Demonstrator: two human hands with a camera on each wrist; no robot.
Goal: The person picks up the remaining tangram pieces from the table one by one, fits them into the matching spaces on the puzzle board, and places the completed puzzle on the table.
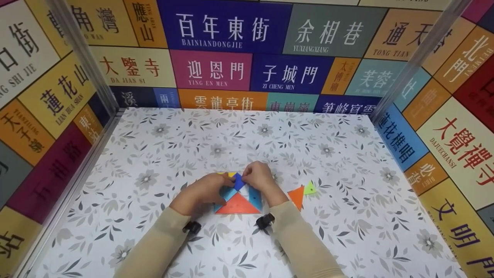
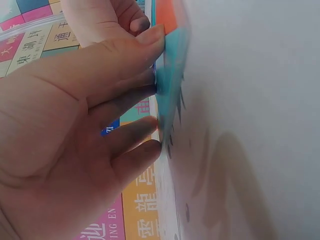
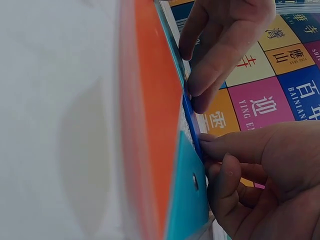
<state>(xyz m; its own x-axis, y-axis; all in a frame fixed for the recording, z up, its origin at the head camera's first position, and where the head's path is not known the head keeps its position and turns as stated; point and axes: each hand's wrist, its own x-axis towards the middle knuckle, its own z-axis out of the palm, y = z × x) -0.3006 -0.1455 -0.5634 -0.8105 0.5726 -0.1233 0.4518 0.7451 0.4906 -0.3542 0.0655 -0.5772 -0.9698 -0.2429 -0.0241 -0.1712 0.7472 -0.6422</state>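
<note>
Flat tangram pieces lie together on the table. A large red-orange triangle (image 1: 237,205) is nearest the person, between a left teal piece (image 1: 228,194) and a right teal piece (image 1: 254,199) with a small dark spot. Beyond its tip sits a blue piece (image 1: 239,180), and a yellow piece (image 1: 227,174) shows partly at the far edge. My right hand (image 1: 259,178) pinches the blue piece's edge between thumb and forefinger. Over the left side, my left hand (image 1: 204,190) rests fairly straight fingers on the pieces; its thumb touches the teal piece (image 2: 170,65) in the left wrist view.
Right of the group lie a loose orange triangle (image 1: 296,197) and a small lime-green triangle (image 1: 310,188), corners close together. White floral paper covers the table (image 1: 154,150). Coloured panels with Chinese lettering (image 1: 216,73) wall the back and sides, with clear posts at the corners.
</note>
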